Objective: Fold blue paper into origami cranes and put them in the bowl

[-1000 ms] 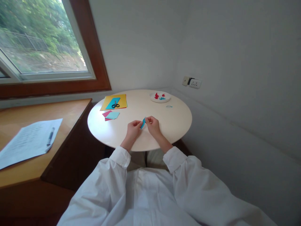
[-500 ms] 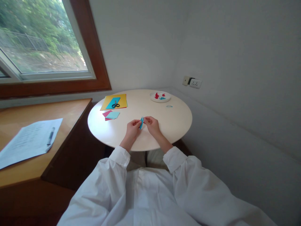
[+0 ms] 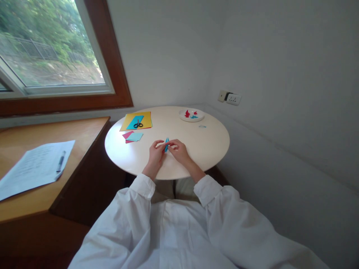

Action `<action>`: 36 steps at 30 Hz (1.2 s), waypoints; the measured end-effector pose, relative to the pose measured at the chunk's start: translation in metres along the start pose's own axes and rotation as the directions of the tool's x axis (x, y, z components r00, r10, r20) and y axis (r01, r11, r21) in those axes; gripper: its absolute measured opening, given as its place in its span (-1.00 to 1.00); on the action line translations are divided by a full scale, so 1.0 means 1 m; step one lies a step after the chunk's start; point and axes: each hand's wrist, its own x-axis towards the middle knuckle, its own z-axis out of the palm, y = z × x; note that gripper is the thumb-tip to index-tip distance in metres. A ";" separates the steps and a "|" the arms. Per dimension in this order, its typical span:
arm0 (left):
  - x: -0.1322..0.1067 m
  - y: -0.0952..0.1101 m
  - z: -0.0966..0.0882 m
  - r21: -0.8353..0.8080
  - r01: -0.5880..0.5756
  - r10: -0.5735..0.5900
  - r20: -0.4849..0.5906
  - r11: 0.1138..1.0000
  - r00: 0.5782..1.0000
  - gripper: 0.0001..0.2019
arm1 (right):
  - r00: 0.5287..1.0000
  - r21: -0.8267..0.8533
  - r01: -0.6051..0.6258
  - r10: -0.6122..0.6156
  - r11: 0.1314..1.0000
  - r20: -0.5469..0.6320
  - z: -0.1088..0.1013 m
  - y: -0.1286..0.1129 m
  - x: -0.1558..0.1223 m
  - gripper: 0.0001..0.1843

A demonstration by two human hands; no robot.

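Observation:
A narrow folded piece of blue paper [image 3: 167,145] stands pointed end up between my two hands, over the near half of the round table. My left hand [image 3: 156,153] pinches it from the left side. From the right, the fingers of my right hand [image 3: 178,150] close on the same piece near its upper part. The fingertips hide some of its folds. Ahead and to the left lie small pink and pale blue paper squares [image 3: 135,136]. Behind them, black-handled scissors [image 3: 138,124] rest on a blue sheet [image 3: 131,125] atop yellow paper [image 3: 146,116].
A white plate [image 3: 183,118] with small red and blue folded paper pieces stands at the table's back right. A small clear item [image 3: 202,126] lies near it. On the wooden desk [image 3: 84,136] at left are a printed sheet [image 3: 33,164] and a pen [image 3: 61,161].
The blue paper has shifted slightly left and turned more upright. My right hand has moved left over it, its fingers now reaching across the paper's upper part.

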 end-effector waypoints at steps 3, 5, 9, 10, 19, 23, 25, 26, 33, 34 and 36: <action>-0.002 0.002 0.001 0.005 -0.015 0.015 0.021 1.000 1.000 -0.68 | 1.000 -0.017 -0.001 0.001 1.000 -0.016 0.000 -0.001 -0.001 -0.85; -0.003 0.003 0.001 0.012 -0.022 0.021 0.040 1.000 0.999 -0.72 | 1.000 -0.019 -0.006 0.005 1.000 -0.028 0.001 -0.001 -0.001 -0.86; -0.003 0.003 0.002 0.019 -0.026 0.025 0.061 0.999 0.998 -0.81 | 0.999 0.001 -0.024 0.024 1.000 -0.041 0.002 0.000 0.000 -0.87; -0.002 0.002 0.003 0.016 -0.026 0.025 0.061 1.000 0.998 -0.83 | 0.999 0.010 -0.029 0.029 1.000 -0.043 0.002 0.000 0.000 -0.88; 0.002 0.001 0.002 -0.019 -0.003 0.004 0.030 1.000 1.000 -0.89 | 0.998 0.125 -0.061 0.065 0.990 -0.028 0.003 -0.002 0.000 -0.88; 0.002 0.002 0.002 -0.022 0.000 0.001 0.033 1.000 0.999 -0.89 | 0.996 0.195 -0.083 0.090 0.977 -0.027 0.003 0.001 0.000 -0.89; 0.001 0.002 0.003 -0.020 -0.001 0.001 0.034 1.000 0.999 -0.89 | 0.994 0.225 -0.090 0.101 0.970 -0.035 0.004 0.004 0.001 -0.86; 0.001 0.002 0.003 -0.019 -0.002 0.002 0.037 1.000 0.999 -0.89 | 0.994 0.238 -0.093 0.105 0.967 -0.041 0.004 0.005 0.002 -0.85; -0.002 0.003 0.005 -0.016 -0.027 0.028 0.072 1.000 0.997 -0.90 | 0.988 0.288 -0.115 0.140 0.951 -0.068 0.002 0.009 0.005 -0.72; -0.002 0.002 0.005 -0.013 -0.032 0.033 0.076 0.999 0.997 -0.88 | 0.987 0.291 -0.118 0.144 0.949 -0.068 0.002 0.008 0.006 -0.71; -0.003 0.002 0.005 -0.004 -0.045 0.045 0.079 0.999 0.996 -0.84 | 0.986 0.297 -0.124 0.150 0.947 -0.068 0.000 0.007 0.006 -0.70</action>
